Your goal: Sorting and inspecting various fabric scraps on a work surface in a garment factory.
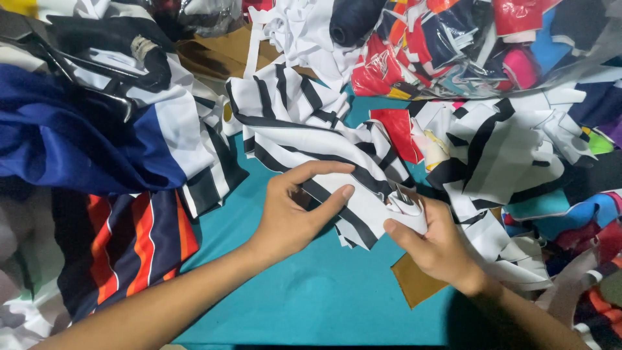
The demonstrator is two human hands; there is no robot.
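A white cloth piece with black stripes [304, 133] lies crumpled across the middle of a teal surface [311, 291]. My left hand [295, 210] pinches its near edge between thumb and fingers. My right hand [434, 243] grips the same cloth further right, with a fold of it bunched in the fist. A small pair of scissors or snips seems to poke out above the right fist, but I cannot tell for sure.
A blue and white garment [91, 139] and an orange, navy and white striped one [126, 243] lie at left. More black and white scraps [512, 149] pile at right. Coloured scraps in a clear bag [466, 39] sit at the back. A brown piece [414, 282] lies under my right wrist.
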